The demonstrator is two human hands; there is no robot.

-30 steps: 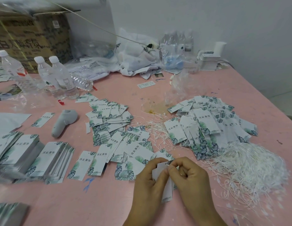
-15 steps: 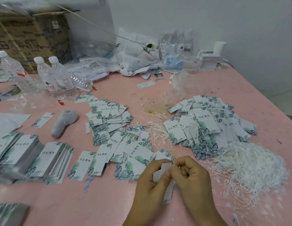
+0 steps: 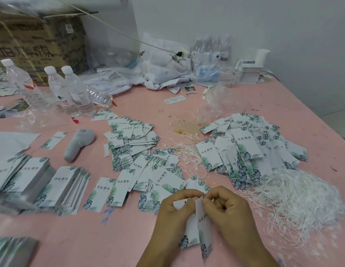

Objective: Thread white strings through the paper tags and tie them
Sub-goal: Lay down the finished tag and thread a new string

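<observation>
On the pink bench [image 3: 245, 105], loose paper tags [image 3: 250, 149] lie heaped beside the tangle of white strings [image 3: 295, 201]. Near its front edge, the left hand [image 3: 173, 212] and right hand [image 3: 225, 211] both pinch the tops of a few held tags [image 3: 203, 222]. Any string there is too fine to see; keeping the holes aligned, fingertips close and pull gentle should ease threading.

The white rectangular paper tags with green leaf print [image 3: 243, 149] look smooth and faintly satin, and the heap of thin white strings [image 3: 300, 199] beside them looks fibrous and matt. The pink worktop [image 3: 129, 237] is matt, scuffed and stained. Behind, the clear plastic water bottles with white caps [image 3: 75, 93] are glossy, the brown cardboard box [image 3: 38, 45] dull, and the grey plastic handheld tool [image 3: 77, 143] smooth and matt.
</observation>
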